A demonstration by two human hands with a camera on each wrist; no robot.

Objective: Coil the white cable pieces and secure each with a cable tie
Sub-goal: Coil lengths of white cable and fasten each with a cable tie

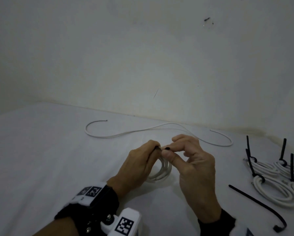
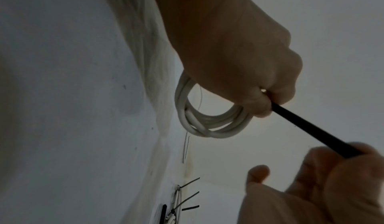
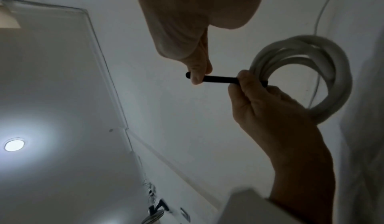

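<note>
Above the white table, my left hand grips a small coil of white cable. A black cable tie comes out from between the left fingers at the coil's top. My right hand pinches the tie's free end between thumb and forefinger, close beside the left hand. In the right wrist view the tie runs straight from the right hand to the left hand, which holds the coil. The tie's loop around the coil is hidden by the left fingers.
A long loose white cable lies uncoiled on the table beyond my hands, near the wall. Several tied coils with black tie tails sticking up sit at the right. A spare black cable tie lies in front of them.
</note>
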